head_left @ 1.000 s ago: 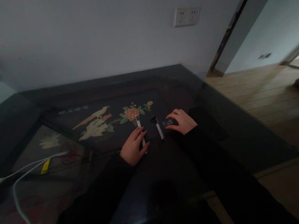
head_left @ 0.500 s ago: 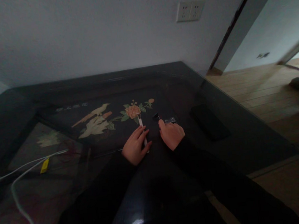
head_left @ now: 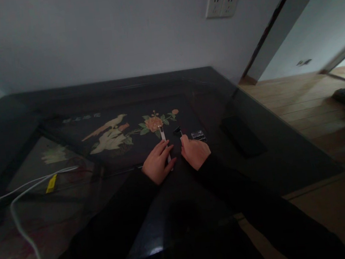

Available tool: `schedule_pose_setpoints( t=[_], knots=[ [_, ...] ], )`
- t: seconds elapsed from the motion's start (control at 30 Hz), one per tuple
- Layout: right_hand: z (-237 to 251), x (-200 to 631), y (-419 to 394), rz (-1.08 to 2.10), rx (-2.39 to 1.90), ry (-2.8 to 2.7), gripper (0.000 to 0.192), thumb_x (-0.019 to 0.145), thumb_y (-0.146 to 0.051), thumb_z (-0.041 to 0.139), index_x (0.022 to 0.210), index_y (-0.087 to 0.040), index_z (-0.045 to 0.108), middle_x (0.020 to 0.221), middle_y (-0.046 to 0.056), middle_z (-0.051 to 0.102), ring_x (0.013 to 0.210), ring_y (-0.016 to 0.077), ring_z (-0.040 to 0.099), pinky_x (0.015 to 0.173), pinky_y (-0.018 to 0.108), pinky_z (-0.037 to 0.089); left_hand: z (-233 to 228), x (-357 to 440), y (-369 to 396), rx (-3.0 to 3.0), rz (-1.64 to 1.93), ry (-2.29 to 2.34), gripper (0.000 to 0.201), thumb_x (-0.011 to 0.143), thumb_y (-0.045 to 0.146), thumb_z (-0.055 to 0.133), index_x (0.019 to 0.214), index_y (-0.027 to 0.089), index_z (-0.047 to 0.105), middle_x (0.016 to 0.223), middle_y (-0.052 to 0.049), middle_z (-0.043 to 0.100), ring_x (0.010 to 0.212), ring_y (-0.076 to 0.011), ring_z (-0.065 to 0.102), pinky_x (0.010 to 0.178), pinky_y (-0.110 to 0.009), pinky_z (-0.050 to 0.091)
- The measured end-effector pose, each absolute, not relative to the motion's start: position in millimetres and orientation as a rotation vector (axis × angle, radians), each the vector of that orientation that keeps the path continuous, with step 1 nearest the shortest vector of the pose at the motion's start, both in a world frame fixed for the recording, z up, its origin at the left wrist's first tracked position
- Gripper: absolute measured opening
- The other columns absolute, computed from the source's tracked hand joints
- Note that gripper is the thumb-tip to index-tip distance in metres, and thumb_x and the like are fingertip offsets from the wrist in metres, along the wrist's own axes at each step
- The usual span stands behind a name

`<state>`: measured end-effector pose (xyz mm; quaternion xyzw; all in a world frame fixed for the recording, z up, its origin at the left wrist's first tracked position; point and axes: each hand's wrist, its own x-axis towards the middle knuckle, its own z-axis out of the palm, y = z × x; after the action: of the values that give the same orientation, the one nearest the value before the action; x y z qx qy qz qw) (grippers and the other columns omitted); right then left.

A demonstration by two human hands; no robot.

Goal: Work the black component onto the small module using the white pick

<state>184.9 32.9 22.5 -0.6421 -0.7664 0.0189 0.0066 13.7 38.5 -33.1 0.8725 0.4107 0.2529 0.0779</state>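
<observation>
- Our right hand (head_left: 194, 152) has left the small dark clip (head_left: 198, 135) lying on the surface (head_left: 257, 165) and crossed to the black-headed razor (head_left: 178, 131).
- Its grip now curls over the razor's handle, though we cannot tell how firmly.
- Our left hand (head_left: 158, 162) stays flat, fingers pressed on the white stick (head_left: 163, 135) beside it.

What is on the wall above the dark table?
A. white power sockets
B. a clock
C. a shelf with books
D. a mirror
A: a pair of white power sockets sits on the pale wall above the far edge of the dark table, up and to the right of the two hands.
</observation>
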Motion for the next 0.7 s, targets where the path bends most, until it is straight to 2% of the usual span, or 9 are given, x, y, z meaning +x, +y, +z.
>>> schedule_pose_setpoints(
  t=[0.2, 0.37, 0.47, 0.57, 0.7],
  knots=[
    [23, 179, 31, 0.097, -1.989, -2.402, 0.022, 0.093, -0.019, 0.039, 0.112, -0.015, 0.05, 0.097, 0.013, 0.073, 0.087, 0.0256, 0.07, 0.067, 0.031, 0.048, -34, 14, 39, 2.605, 0.768, 1.225, 0.04, 0.09, 0.033, 0.051, 0.125, 0.014, 0.055, 0.137, -0.018, 0.052, 0.135, -0.0312, 0.042, 0.108, -0.052, 0.041],
    [22, 200, 41, 0.157, -1.927, -2.272, 0.028, 0.094, -0.041, 0.045, 0.109, -0.019, 0.053, 0.091, 0.01, 0.07, 0.081, 0.0233, 0.067, 0.066, 0.03, 0.045, -35, 13, 40, 2.591, 0.793, 1.224, 0.039, 0.09, 0.033, 0.052, 0.124, 0.014, 0.055, 0.137, -0.019, 0.052, 0.134, -0.0317, 0.042, 0.108, -0.052, 0.04],
    [17, 233, 56, 0.149, -1.719, -2.176, 0.033, 0.087, -0.038, 0.058, 0.112, -0.017, 0.056, 0.101, 0.011, 0.064, 0.093, 0.0239, 0.061, 0.079, 0.033, 0.046, -36, 13, 40, 2.573, 0.808, 1.227, 0.038, 0.09, 0.033, 0.053, 0.124, 0.015, 0.055, 0.137, -0.018, 0.052, 0.134, -0.0322, 0.042, 0.108, -0.054, 0.04],
    [7, 265, 72, 0.213, -1.623, -2.217, 0.051, 0.077, -0.04, 0.069, 0.121, -0.017, 0.058, 0.111, 0.013, 0.059, 0.101, 0.0276, 0.056, 0.087, 0.039, 0.045, -37, 12, 40, 2.567, 0.801, 1.232, 0.038, 0.09, 0.033, 0.053, 0.124, 0.017, 0.055, 0.138, -0.017, 0.052, 0.135, -0.032, 0.042, 0.108, -0.054, 0.04],
    [-8, 281, 82, 0.191, -1.614, -2.336, 0.05, 0.071, -0.039, 0.075, 0.116, -0.021, 0.064, 0.113, 0.012, 0.057, 0.106, 0.0303, 0.052, 0.093, 0.045, 0.043, -36, 12, 40, 2.575, 0.778, 1.244, 0.038, 0.091, 0.034, 0.052, 0.124, 0.016, 0.055, 0.138, -0.017, 0.051, 0.135, -0.0317, 0.041, 0.108, -0.053, 0.04]
  ],
)
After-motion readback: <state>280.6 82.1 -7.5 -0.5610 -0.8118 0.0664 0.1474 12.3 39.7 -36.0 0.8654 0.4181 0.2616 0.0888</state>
